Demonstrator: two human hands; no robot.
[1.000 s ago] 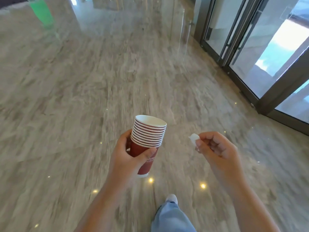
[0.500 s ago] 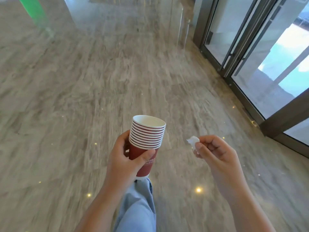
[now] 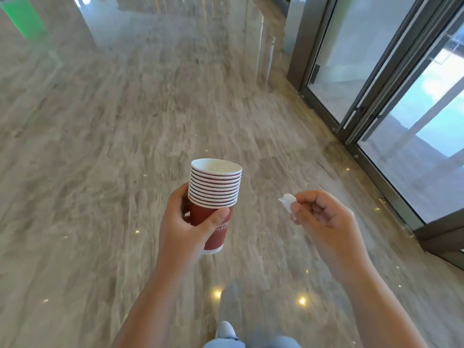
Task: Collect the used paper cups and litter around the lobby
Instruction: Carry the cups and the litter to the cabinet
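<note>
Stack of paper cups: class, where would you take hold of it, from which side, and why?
Probably the outermost cup's red wall, below the stacked rims, from the side, as the left hand grips it. The stack stands nearly upright, and that wall carries every nested cup; gripping higher rims might pull cups apart.

The stack of dark red paper cups (image 3: 213, 197) had matt sides and white rolled rims. The small white scrap (image 3: 286, 201) looked like soft, crumpled paper. The veined beige stone floor (image 3: 100, 146) was polished and glossy, mirroring lights. The doors (image 3: 376, 71) were clear glass in smooth dark metal frames.
</note>
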